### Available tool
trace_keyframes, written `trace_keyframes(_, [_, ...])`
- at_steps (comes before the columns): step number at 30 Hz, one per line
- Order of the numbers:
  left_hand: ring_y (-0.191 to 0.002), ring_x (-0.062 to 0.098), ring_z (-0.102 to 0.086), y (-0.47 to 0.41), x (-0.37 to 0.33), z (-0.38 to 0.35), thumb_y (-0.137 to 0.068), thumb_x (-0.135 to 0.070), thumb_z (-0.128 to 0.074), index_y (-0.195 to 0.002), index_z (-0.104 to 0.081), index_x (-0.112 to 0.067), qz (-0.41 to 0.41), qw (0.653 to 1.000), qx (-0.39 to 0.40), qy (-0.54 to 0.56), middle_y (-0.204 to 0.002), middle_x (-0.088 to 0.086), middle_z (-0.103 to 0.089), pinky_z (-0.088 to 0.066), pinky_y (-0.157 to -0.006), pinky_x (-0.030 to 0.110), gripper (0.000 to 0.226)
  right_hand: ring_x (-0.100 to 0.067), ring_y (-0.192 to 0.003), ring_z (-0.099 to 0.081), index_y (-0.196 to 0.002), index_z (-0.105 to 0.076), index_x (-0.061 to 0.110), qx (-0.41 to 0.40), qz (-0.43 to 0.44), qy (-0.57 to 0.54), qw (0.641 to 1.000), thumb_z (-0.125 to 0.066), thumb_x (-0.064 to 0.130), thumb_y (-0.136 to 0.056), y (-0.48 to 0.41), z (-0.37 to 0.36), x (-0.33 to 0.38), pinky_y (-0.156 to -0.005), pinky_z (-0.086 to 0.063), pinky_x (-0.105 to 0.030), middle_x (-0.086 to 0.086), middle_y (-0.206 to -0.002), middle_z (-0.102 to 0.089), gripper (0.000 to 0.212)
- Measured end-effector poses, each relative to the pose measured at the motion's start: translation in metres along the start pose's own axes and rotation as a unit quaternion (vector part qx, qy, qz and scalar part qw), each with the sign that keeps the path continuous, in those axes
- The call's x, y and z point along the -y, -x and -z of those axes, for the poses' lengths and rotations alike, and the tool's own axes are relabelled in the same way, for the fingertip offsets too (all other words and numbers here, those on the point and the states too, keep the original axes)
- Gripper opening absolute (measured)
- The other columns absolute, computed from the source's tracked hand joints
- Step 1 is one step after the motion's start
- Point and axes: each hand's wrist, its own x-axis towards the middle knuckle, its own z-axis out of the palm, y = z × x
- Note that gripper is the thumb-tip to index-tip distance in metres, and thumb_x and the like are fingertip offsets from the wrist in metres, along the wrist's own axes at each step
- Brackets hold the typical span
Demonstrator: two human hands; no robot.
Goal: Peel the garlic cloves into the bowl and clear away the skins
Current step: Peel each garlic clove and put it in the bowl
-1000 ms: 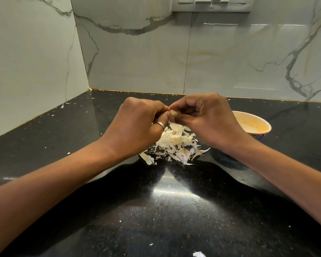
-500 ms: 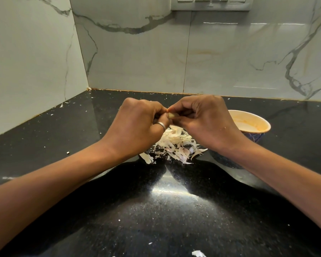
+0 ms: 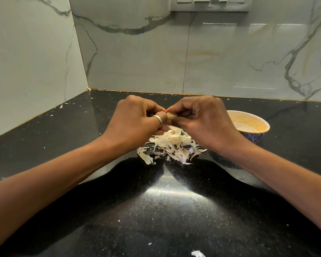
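A pale garlic clove [image 3: 170,115] sits between both hands above the counter. My right hand [image 3: 202,121] pinches it with curled fingers. My left hand [image 3: 137,119], a silver ring on its thumb, has its fingertips curled against the clove's left end. Below the hands lies a heap of papery garlic skins [image 3: 172,147] on the black counter. The bowl [image 3: 256,125], cream inside and blue-patterned outside, stands to the right behind my right wrist; what it holds is hidden.
The black stone counter [image 3: 156,210] runs into a corner of marble wall tiles. Small skin flakes lie scattered over it, one larger scrap [image 3: 197,254] at the near edge. A switch and socket panel [image 3: 209,4] is on the back wall.
Both hands stay together on the clove, with small shifts of the fingers; the view has tilted slightly. The skins and bowl have not moved.
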Motion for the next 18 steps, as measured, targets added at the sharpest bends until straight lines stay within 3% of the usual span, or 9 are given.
trace_keyframes(6, [-0.081,0.021,-0.077,-0.001,-0.005,0.006,-0.098,-0.004,-0.061,-0.097,-0.072,-0.003,0.097,0.982,0.036,0.157,-0.088,0.016,-0.076,-0.063,-0.069,0.029,0.011,-0.004,-0.079,-0.075,-0.094,-0.081,0.016,0.011,-0.035,-0.057,0.998,-0.087,0.016,-0.08,0.0,0.002,0.0,-0.076,-0.061,-0.025,0.008,-0.086,-0.079,0.015])
trace_keyframes(9, [-0.082,0.019,-0.076,-0.002,-0.005,0.006,-0.099,-0.007,-0.061,-0.101,-0.072,-0.006,0.098,0.983,0.038,0.153,-0.089,0.01,-0.077,-0.063,-0.066,0.032,0.012,-0.007,-0.079,-0.075,-0.094,-0.081,0.018,0.006,-0.05,-0.075,0.996,-0.087,0.016,-0.08,-0.001,0.003,-0.002,-0.073,-0.059,-0.025,0.007,-0.085,-0.079,0.015])
trace_keyframes(13, [-0.077,0.017,-0.075,-0.004,-0.003,0.009,-0.101,-0.006,-0.055,-0.101,-0.073,-0.013,0.075,0.99,-0.015,0.122,-0.086,0.007,-0.075,-0.062,-0.061,0.034,0.019,-0.009,-0.079,-0.075,-0.095,-0.079,0.016,-0.004,-0.067,-0.072,0.995,-0.087,0.014,-0.08,-0.001,0.001,-0.003,-0.078,-0.062,-0.034,0.006,-0.085,-0.078,0.017])
trace_keyframes(18, [-0.076,0.019,-0.075,-0.005,-0.001,0.01,-0.091,-0.004,-0.07,-0.096,-0.075,-0.014,0.04,0.994,-0.031,0.094,-0.081,0.007,-0.076,-0.062,-0.063,0.033,0.011,-0.009,-0.081,-0.076,-0.097,-0.079,0.015,-0.004,-0.075,-0.067,0.995,-0.087,0.014,-0.08,-0.001,0.0,-0.002,-0.082,-0.063,-0.038,0.005,-0.086,-0.078,0.019])
